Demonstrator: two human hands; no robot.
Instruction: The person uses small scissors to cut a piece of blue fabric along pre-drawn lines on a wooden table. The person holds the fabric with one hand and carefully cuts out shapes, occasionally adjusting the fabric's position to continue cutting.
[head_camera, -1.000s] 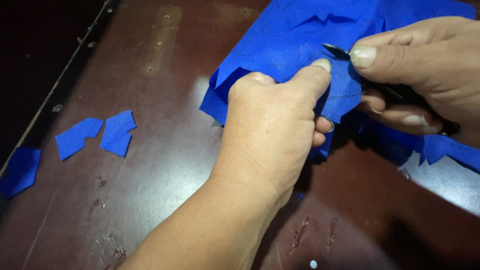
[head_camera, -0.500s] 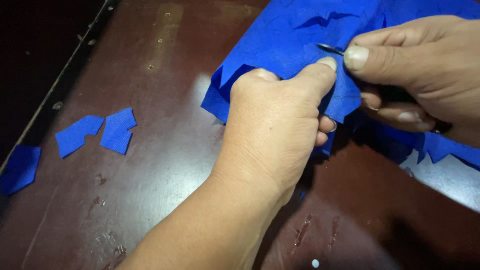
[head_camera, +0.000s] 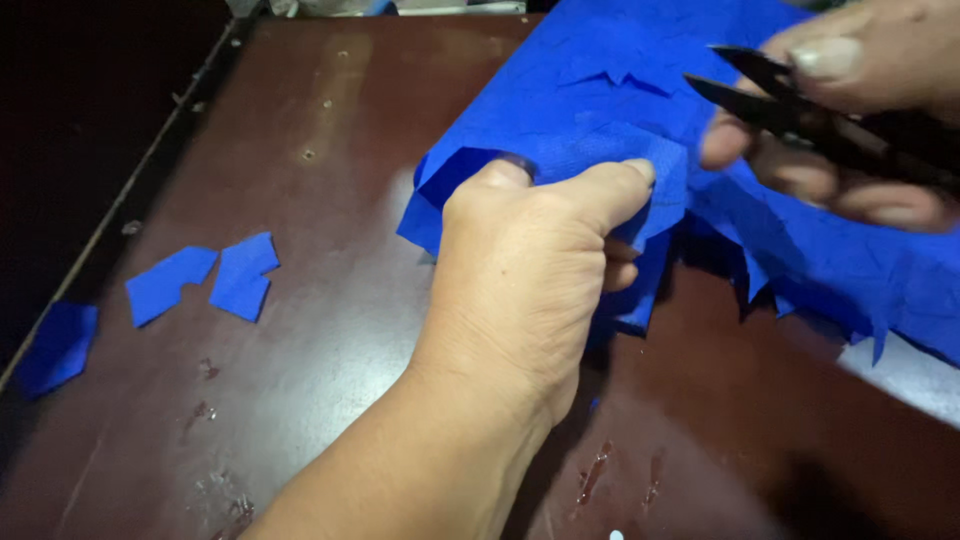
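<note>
The black snips (head_camera: 800, 110), closed against the fold half a second earlier, now stand drawn back with blades parted, suggesting one cut is finished. Left hand (head_camera: 530, 270) pinches the blue cloth (head_camera: 600, 100) between thumb and fingers above the brown surface (head_camera: 300, 380); right hand (head_camera: 860, 110) grips the snips, just right of the fold.

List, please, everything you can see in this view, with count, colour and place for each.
Fabric sheet: one, blue, crumpled, upper right of the table.
Fabric scraps: three, blue, left side; one by the left edge.
Snips: one pair, black, blades open, upper right.
Table: one, dark reddish-brown, scuffed, fills the view.
Left hand: one, centre, pinching a fold of the fabric sheet.
Right hand: one, upper right, holding the snips.
</note>
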